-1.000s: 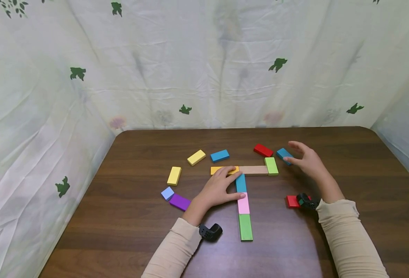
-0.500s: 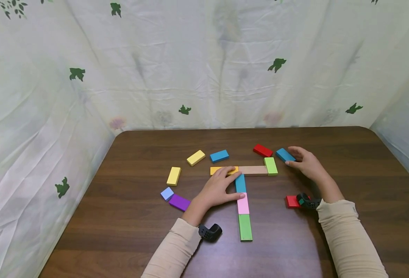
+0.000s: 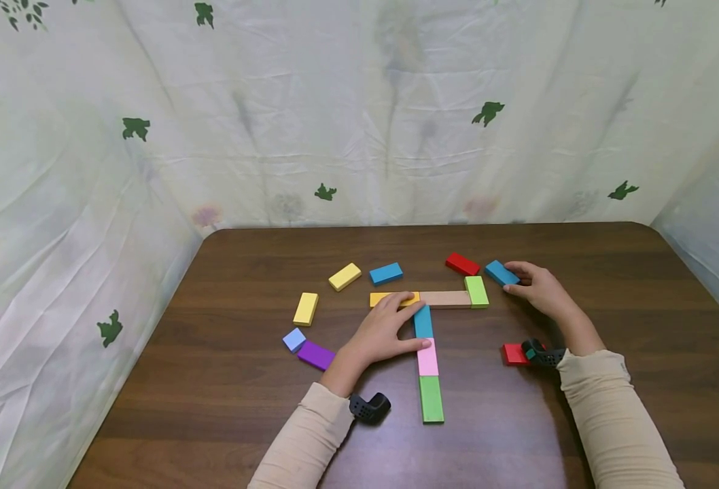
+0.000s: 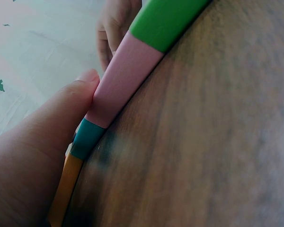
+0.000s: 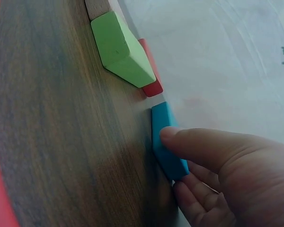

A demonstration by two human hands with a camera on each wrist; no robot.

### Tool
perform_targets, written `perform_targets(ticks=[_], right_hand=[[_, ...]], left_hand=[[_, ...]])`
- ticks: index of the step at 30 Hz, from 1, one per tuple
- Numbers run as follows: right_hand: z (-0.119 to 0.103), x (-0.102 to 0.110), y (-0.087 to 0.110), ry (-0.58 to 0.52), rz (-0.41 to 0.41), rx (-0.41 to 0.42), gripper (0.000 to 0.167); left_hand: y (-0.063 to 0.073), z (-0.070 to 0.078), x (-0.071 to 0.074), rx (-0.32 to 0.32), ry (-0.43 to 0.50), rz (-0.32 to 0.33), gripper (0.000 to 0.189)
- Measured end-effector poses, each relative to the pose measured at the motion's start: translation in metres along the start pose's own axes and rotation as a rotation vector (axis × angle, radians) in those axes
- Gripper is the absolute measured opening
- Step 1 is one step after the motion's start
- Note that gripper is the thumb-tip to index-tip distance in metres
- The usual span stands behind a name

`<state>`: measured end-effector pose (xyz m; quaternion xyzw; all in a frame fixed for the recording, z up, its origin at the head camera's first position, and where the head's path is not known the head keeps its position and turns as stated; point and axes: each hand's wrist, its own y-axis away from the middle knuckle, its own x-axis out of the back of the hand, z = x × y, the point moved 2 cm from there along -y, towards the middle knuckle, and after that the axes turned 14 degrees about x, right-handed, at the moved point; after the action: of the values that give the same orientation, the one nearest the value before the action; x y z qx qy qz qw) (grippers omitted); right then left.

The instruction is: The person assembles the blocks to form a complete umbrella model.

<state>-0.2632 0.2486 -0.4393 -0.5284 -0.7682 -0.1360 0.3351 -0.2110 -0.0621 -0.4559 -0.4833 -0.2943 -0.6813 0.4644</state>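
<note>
My right hand (image 3: 543, 291) pinches a blue block (image 3: 501, 272) at its right end. In the right wrist view, the thumb presses the near side of that blue block (image 5: 166, 142), while the fingers lie behind it. With fairly straight fingers, my left hand (image 3: 380, 331) rests on a row of blocks. Its fingertips touch the orange block (image 3: 378, 299), and the thumb lies on the pink block (image 3: 428, 360). A teal-blue block (image 3: 423, 322) joins these two, and a green block (image 3: 431, 399) continues the column. A tan block (image 3: 445, 299) and a lime-green block (image 3: 476, 292) extend the row rightward.
Behind the row lie a red block (image 3: 462, 264) and another blue block (image 3: 387, 274). Two yellow blocks (image 3: 344, 277), a light-blue block (image 3: 294, 340) and a purple block (image 3: 315, 355) are scattered leftward. Another red block (image 3: 514, 354) lies under the right wrist. A curtain (image 3: 359, 136) hangs behind the table.
The right hand has come down to the blue block's right end and now has its thumb and fingers on it. The left hand has stayed in place.
</note>
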Motion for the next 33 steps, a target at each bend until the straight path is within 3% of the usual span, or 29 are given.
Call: perform_targets(ticks=[21, 33], right_hand=[[0.0, 0.001, 0.002, 0.1, 0.029, -0.015, 0.046], [-0.013, 0.007, 0.0, 0.087, 0.17, 0.024, 0.047]], left_hand=[[-0.001, 0.0, 0.0, 0.007, -0.003, -0.004, 0.074], [0.0, 0.001, 0.0, 0.006, -0.001, -0.002, 0.074]])
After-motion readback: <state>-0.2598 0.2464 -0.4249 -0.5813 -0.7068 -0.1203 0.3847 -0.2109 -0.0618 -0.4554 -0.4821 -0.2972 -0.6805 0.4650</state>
